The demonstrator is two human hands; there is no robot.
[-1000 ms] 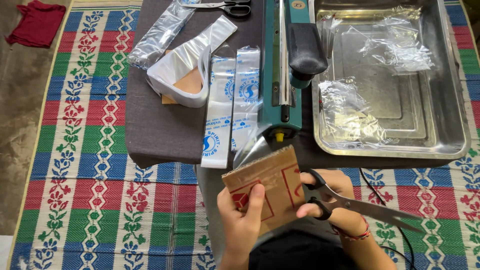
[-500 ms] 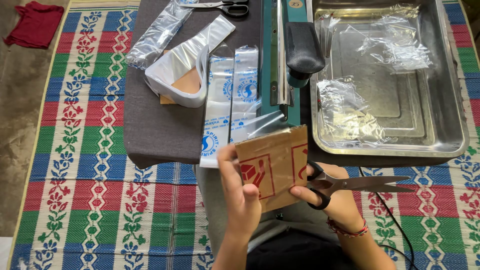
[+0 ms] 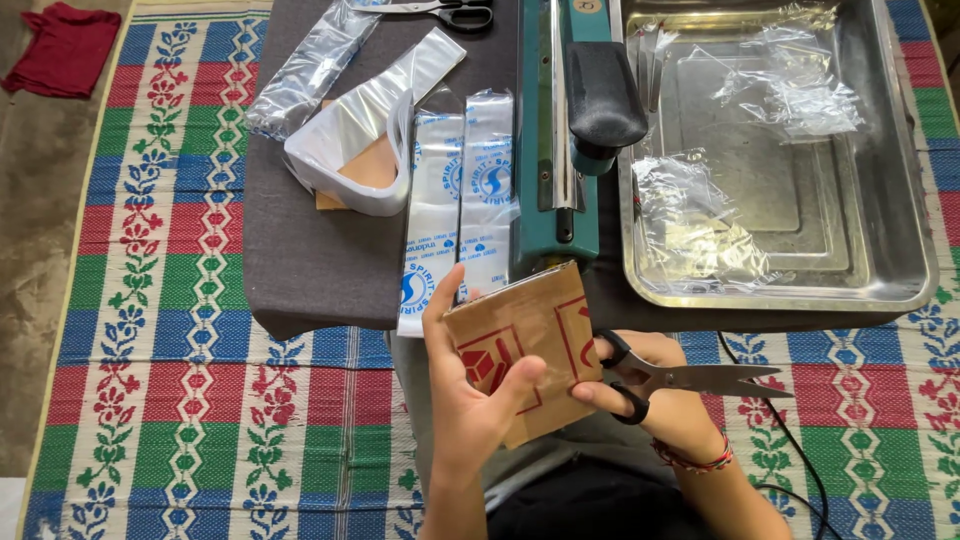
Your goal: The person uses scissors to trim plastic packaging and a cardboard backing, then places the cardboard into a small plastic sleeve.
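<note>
Left hand (image 3: 470, 400) has its fingers clamped on a piece of brown cardboard (image 3: 525, 350) with red print, held up just in front of the table (image 3: 310, 260) edge. Right hand (image 3: 650, 385) has its fingers closed through the black handles of the scissors (image 3: 690, 378), blades shut and pointing right, touching the cardboard's right edge. Behind it on the table: printed plastic bags (image 3: 460, 200), a green heat sealer (image 3: 560, 130) and a steel tray (image 3: 900, 200) with crumpled plastic.
</note>
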